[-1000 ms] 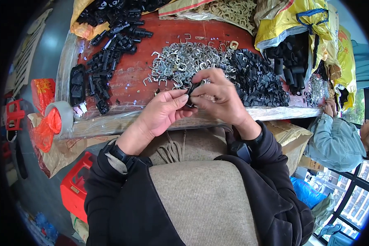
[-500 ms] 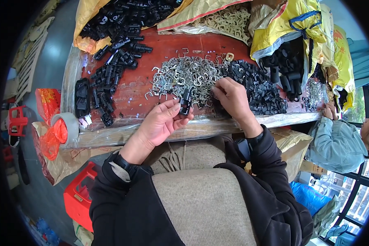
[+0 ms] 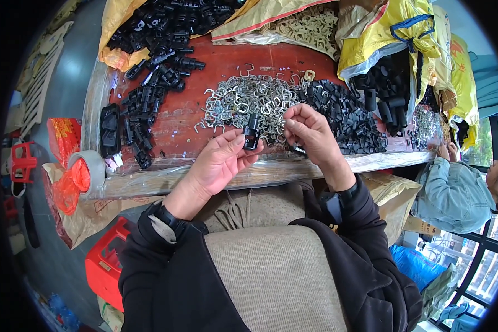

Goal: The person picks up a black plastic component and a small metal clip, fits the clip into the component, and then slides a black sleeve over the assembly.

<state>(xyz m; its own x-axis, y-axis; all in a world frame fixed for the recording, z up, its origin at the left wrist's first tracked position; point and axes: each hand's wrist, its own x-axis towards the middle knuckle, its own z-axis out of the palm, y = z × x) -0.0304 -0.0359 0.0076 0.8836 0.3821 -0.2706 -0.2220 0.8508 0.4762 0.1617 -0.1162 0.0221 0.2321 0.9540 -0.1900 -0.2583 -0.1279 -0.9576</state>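
Observation:
My left hand point(image 3: 218, 166) is closed round a small black plastic fitting point(image 3: 252, 136), held upright between thumb and fingers above the table's near edge. To its right, my right hand point(image 3: 318, 138) is pinched, thumb against curled fingers. Whatever lies in that pinch is too small to make out. Just beyond both hands spreads a pile of U-shaped metal clips point(image 3: 243, 99). Beside my right hand is a heap of small black plastic pieces point(image 3: 343, 119).
Finished-looking black fittings point(image 3: 146, 105) lie at the table's left. Sacks of black parts point(image 3: 171, 25) and pale clips point(image 3: 307, 33) stand at the back. A yellow sack point(image 3: 365, 44) holds black tubes. A tape roll point(image 3: 94, 171) hangs by the left corner; a co-worker point(image 3: 454, 188) sits right.
My right hand has drawn slightly nearer from the clip pile, its fingers curling more tightly. The black fitting in my left hand has tilted a little.

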